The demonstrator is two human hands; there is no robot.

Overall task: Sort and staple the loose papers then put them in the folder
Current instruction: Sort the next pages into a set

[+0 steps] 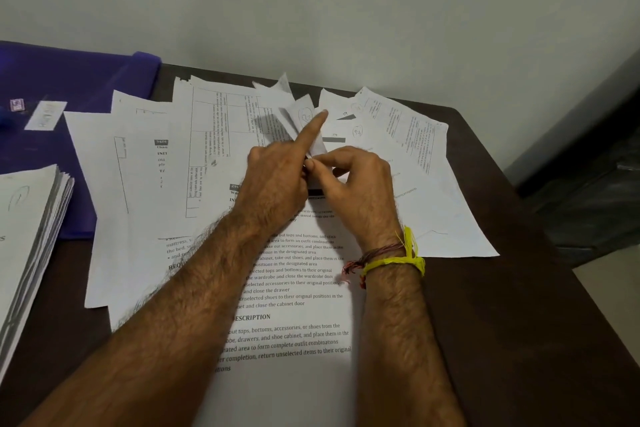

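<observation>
Loose papers (242, 156) lie fanned and overlapping across the dark table (519, 322), most printed side up. Both hands meet above the middle of the spread. Left hand (277, 191) has its index finger extended, other fingers curled against a small folded slip (304, 121) that stands upright. Right hand (356, 184) pinches the slip's lower edge between thumb and fingertips. Purple folder (69, 87) lies at far left, a stacked sheaf (27, 239) partly upon it.

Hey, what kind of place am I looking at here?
Probably a home or office desk: a dark wooden table against a plain wall, strewn with loose papers, beside a purple folder.
</observation>
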